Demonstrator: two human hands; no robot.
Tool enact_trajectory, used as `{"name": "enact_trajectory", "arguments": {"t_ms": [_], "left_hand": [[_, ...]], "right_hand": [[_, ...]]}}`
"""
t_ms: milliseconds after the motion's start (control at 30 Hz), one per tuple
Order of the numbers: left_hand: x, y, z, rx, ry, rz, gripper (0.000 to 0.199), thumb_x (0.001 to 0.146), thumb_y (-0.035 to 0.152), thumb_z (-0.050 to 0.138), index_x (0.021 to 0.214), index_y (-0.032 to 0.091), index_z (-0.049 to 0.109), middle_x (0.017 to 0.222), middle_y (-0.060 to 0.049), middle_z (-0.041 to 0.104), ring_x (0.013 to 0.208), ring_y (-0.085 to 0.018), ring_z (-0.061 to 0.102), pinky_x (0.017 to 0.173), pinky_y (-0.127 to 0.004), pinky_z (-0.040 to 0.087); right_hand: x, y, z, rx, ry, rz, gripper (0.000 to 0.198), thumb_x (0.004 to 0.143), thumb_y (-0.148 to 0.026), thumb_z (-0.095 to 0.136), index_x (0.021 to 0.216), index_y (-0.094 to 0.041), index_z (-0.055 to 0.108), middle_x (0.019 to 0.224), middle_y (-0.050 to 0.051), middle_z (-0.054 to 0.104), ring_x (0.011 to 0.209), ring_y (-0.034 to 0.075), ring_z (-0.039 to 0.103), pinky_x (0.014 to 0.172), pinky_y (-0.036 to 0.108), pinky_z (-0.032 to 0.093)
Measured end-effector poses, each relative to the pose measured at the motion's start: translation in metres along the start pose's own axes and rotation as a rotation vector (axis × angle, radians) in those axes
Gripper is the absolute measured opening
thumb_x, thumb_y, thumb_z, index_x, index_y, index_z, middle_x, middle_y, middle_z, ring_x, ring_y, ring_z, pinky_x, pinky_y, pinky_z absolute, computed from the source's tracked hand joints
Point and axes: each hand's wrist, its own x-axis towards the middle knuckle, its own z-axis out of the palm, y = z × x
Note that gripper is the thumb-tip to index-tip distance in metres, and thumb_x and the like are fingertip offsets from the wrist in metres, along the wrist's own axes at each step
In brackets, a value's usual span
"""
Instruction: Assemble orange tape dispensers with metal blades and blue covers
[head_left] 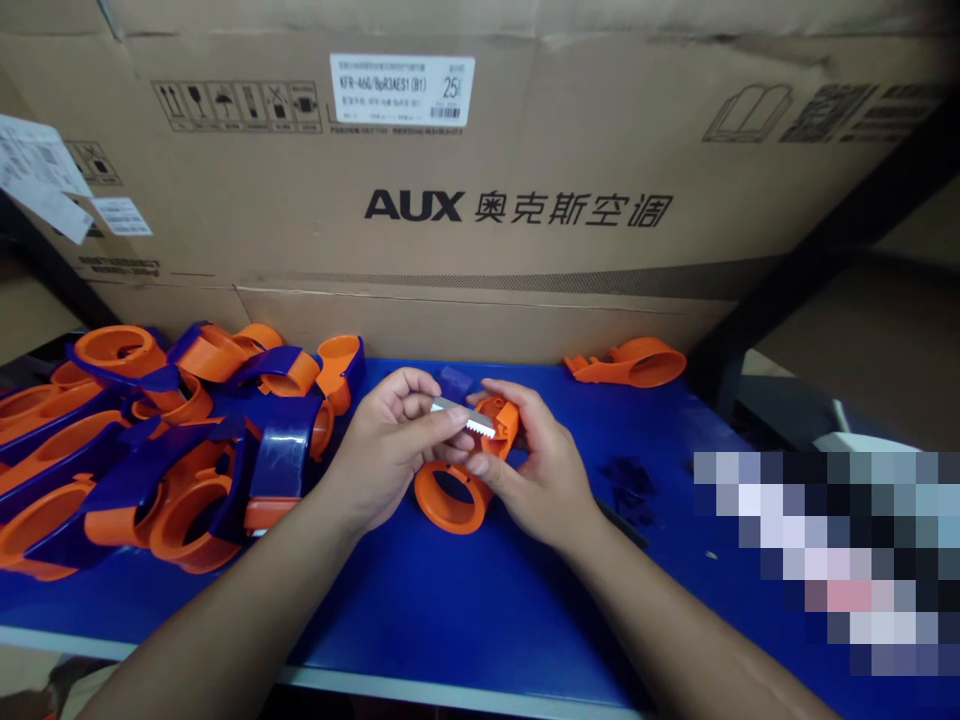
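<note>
Between the thumb and fingers of my left hand (401,440) is a small serrated metal blade (466,416), its toothed edge facing down and toward me. My right hand (544,460) is closed around the end of an orange tape dispenser (506,425). The blade lies close against that end; whether it sits in the dispenser's slot I cannot tell. Below my fingers the dispenser's round orange ring (451,505) shows. A dark blue plastic part (454,382) appears just behind my hands, partly hidden by them.
Several orange and blue tape dispensers (281,450) are piled on the left of the blue table (420,620). One orange dispenser part (634,362) lies at the back right. Small dark blue pieces (630,485) lie right of my hands. A large cardboard box (525,130) stands behind.
</note>
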Motion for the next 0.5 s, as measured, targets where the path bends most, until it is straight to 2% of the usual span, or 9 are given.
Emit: {"name": "enact_trajectory", "arguments": {"t_ms": [233,500], "left_hand": [[-0.0015,0.0006,-0.0006,0.006,-0.055,-0.006,0.035,0.082,0.018,0.085,0.096,0.020,0.053,0.074,0.002,0.072,0.069,-0.013,0.073,0.068,-0.024,0.061],[-0.0012,-0.0002,-0.0023,0.014,-0.059,0.010,0.032,0.082,0.014,0.083,0.098,0.019,0.056,0.077,0.001,0.073,0.068,-0.011,0.071,0.068,-0.022,0.059]], "right_hand": [[0.0004,0.0020,0.0003,0.001,0.021,0.004,0.079,0.081,-0.074,0.076,0.143,-0.029,0.056,0.127,0.013,0.074,0.113,0.033,0.075,0.096,0.051,0.063],[0.0000,0.0010,-0.0004,-0.004,0.044,0.004,0.077,0.081,-0.070,0.080,0.142,-0.029,0.056,0.127,0.013,0.074,0.114,0.033,0.075,0.100,0.053,0.061]]}}
